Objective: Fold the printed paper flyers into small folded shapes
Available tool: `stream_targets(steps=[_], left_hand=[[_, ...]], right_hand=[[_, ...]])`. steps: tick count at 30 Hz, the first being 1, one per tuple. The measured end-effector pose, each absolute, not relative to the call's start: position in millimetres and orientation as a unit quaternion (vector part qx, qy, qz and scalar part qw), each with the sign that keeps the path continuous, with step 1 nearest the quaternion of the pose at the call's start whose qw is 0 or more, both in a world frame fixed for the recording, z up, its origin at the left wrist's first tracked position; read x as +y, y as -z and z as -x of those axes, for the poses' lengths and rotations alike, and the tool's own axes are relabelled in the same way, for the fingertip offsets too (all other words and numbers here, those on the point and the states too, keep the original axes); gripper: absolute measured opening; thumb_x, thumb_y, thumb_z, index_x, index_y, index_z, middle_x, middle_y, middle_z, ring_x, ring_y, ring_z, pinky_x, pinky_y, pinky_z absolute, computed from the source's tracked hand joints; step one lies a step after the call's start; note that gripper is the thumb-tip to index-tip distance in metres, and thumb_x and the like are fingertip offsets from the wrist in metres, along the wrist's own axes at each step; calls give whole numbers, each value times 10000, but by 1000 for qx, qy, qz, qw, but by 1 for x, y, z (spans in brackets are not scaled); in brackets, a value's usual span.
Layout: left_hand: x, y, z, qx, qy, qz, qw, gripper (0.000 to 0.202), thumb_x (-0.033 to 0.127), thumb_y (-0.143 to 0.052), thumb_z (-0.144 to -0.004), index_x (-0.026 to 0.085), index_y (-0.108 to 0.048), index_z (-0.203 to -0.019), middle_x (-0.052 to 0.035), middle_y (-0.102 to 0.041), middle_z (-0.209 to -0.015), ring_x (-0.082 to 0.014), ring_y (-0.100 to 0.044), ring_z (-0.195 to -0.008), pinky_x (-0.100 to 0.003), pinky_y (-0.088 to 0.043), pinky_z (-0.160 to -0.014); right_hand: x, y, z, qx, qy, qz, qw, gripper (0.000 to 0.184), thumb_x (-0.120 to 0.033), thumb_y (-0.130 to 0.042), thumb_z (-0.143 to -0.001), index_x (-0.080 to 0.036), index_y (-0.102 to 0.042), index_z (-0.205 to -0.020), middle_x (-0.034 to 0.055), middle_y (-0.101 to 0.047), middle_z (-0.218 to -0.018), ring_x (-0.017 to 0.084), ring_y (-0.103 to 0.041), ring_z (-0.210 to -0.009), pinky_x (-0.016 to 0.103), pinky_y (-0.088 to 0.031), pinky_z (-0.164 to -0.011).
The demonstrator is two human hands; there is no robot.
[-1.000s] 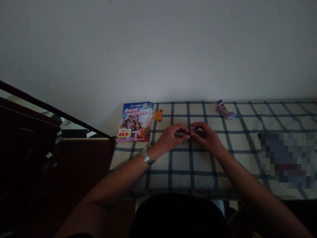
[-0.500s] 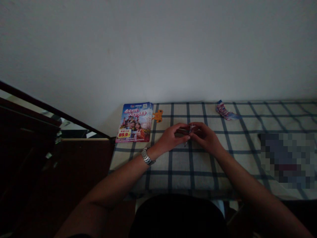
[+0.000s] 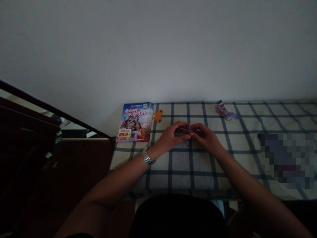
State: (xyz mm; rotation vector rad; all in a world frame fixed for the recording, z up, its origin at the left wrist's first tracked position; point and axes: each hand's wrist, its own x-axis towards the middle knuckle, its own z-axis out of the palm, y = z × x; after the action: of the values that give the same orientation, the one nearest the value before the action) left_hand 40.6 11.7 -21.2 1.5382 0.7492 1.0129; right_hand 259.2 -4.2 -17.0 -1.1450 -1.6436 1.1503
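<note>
Over the checked cloth, my left hand [image 3: 171,136] and my right hand [image 3: 205,137] meet fingertip to fingertip. Between them is a small, narrow strip [image 3: 190,128] with a pinkish and dark pattern, held roughly upright. Thumbs and fingers of both hands pinch it from either side, and its lower end pokes out beneath the thumbs. Its exact kind is too small and dim to make out. A silver watch [image 3: 148,156] is on my left wrist.
A stack of colourful printed flyers [image 3: 135,123] lies at the table's left end, with an orange bear-shaped piece [image 3: 158,116] beside it. Near the wall is a crumpled blue-and-red wrapper [image 3: 224,111]. A blurred-out dark object [image 3: 284,158] lies at the right. The checked cloth [image 3: 163,180] covers the table.
The strip has turned slightly between my fingers, its lower end swinging a little to the right. My hands stay in nearly the same place.
</note>
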Motion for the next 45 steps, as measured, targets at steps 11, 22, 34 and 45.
stream_targets(steps=[11,22,34,45], left_hand=[[12,17,-39,317,-416,-652,549,446,340,-824,-886,188,-645,-1265,-125,-727,-1229,-228,-723,-1087,-406,-599,-966],[14,16,-38,328,-431,-644,541,341,315,-743,-935,178,-667,-1238,-100,-742,-1179,-216,-720,-1066,-395,-575,-993],[14,16,-39,327,-436,-641,541,426,400,-798,-914,183,-664,-1256,-107,-739,-1189,-214,-715,-1082,-377,-574,-987],[14,16,-39,329,-431,-644,540,355,313,-750,-925,180,-658,-1242,-112,-725,-1220,-222,-710,-1086,-391,-578,-978]], right_hand=[[-4,17,-260,-632,-474,465,400,358,-506,-772,-898,-266,-701,-1154,53,-803,-1032,250,-789,-908,409,-660,-864],[-6,8,-258,-636,-459,469,406,352,-531,-719,-931,-244,-730,-1135,59,-815,-969,252,-792,-872,397,-658,-823],[-6,13,-258,-674,-427,458,392,323,-502,-647,-995,-247,-685,-1190,59,-771,-1020,225,-746,-878,368,-616,-798],[-6,17,-261,-671,-443,459,378,367,-493,-650,-989,-261,-647,-1274,58,-793,-1017,247,-768,-881,407,-637,-807]])
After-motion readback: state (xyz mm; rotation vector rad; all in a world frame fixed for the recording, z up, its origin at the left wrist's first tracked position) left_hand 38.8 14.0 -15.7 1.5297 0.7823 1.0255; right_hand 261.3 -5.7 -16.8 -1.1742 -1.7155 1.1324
